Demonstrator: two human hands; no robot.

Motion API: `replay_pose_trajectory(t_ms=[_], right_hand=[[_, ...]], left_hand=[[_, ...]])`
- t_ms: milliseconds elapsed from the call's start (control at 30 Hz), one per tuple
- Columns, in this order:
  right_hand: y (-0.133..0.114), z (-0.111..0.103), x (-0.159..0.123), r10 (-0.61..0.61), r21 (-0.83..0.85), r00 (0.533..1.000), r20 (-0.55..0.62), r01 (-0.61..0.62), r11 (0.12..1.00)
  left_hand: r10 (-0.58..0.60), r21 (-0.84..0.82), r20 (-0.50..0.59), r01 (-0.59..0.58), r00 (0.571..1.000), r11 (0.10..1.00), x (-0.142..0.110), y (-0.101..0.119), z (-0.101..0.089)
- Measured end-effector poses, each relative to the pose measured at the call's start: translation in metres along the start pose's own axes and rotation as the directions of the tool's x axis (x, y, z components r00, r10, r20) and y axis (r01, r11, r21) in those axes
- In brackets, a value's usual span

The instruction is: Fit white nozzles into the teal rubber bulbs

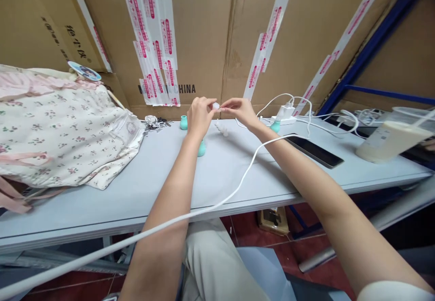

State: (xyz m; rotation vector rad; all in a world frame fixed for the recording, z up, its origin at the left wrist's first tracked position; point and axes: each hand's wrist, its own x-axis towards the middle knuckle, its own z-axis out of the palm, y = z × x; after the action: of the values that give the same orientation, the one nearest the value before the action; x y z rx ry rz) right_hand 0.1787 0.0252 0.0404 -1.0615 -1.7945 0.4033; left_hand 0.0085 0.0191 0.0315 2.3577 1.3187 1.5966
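Observation:
My left hand (201, 116) pinches a small whitish, translucent piece (216, 105) above the far part of the table. From the other side, my right hand (239, 109) meets it with thumb and forefinger pressed together at its edge. Just left of my left hand stands a small teal piece shaped like a bottle (184, 123). A second teal piece (201, 149) is partly covered by my left wrist. Small clear bits (222, 129) lie on the tabletop below my hands. Behind my right forearm shows a teal piece with a clear top (275, 125).
A floral cloth bag (68, 133) fills the left, with crumpled foil and keys (154, 123) beside it. On the right are a phone (314, 150), a charger plug (284, 112) and a drink cup (387, 140). A white cable (217, 205) crosses in front of my arms. Cardboard (204, 42) stands behind the table.

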Motion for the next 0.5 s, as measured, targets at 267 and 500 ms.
replay_pose_trajectory(t_ms=[267,500], right_hand=[[-0.005,-0.031,-0.037,0.009,0.223,0.993,-0.119,0.018,0.975],[0.003,-0.044,-0.038,-0.065,0.085,0.996,-0.067,0.070,0.994]], left_hand=[[0.117,0.061,0.095,-0.123,0.989,0.991,-0.013,0.040,0.014],[0.120,0.060,0.118,-0.127,0.986,0.990,-0.019,0.037,0.028]])
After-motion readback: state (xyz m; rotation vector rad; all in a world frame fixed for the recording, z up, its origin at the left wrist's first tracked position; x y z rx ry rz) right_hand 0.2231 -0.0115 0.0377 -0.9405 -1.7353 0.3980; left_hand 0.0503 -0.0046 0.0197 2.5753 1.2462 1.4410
